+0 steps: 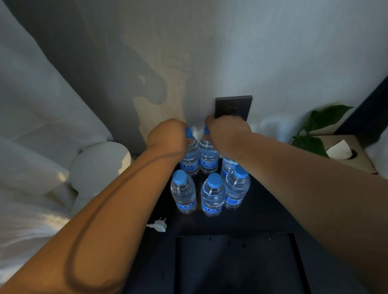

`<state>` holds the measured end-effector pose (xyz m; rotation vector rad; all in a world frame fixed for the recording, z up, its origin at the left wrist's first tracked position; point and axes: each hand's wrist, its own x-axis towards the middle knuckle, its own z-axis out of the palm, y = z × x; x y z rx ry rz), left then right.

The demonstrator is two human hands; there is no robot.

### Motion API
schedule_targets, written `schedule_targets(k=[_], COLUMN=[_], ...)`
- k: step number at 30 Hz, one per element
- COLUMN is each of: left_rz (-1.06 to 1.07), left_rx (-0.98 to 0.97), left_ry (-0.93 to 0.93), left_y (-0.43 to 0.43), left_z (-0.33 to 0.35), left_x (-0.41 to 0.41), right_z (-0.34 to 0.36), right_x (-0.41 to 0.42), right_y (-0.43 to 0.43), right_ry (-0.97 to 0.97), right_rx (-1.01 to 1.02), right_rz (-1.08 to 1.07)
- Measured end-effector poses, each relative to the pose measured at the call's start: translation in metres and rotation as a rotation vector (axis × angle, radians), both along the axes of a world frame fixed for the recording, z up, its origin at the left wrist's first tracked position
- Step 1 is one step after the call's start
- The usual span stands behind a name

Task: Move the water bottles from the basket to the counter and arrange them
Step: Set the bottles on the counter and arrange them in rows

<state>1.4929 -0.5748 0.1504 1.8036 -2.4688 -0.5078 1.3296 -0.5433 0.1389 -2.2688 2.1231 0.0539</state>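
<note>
Two water bottles stand upright at the back of the dark counter point(264, 201), touching each other near the wall. My left hand point(166, 135) is closed around the blue cap of the back left bottle point(190, 158), and my right hand point(226, 131) is closed the same way over the top of the back right bottle point(208, 157). In front of them stand three more bottles in a row: the front left bottle point(184, 192), the front middle bottle point(213, 196) and the front right bottle point(236, 187). Another bottle point(226, 167) is half hidden behind my right wrist. A white plug point(157, 225) lies on the counter's left edge. A dark socket plate point(234, 107) sits on the wall behind my right hand, and a green plant point(314, 131) stands to the right.
</note>
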Motion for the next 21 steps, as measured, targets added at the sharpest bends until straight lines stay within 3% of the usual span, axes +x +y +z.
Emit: schedule_targets(k=[21], left_rz=[-0.015], left_rx=[-0.021], left_ry=[-0.033], left_y=[-0.002], left_z=[0.0004], left_x=[0.0034], right_z=[-0.0004], right_x=[0.0045], right_y=[-0.0021], right_ry=[-0.03], right_rx=[0.038], right_rz=[-0.072])
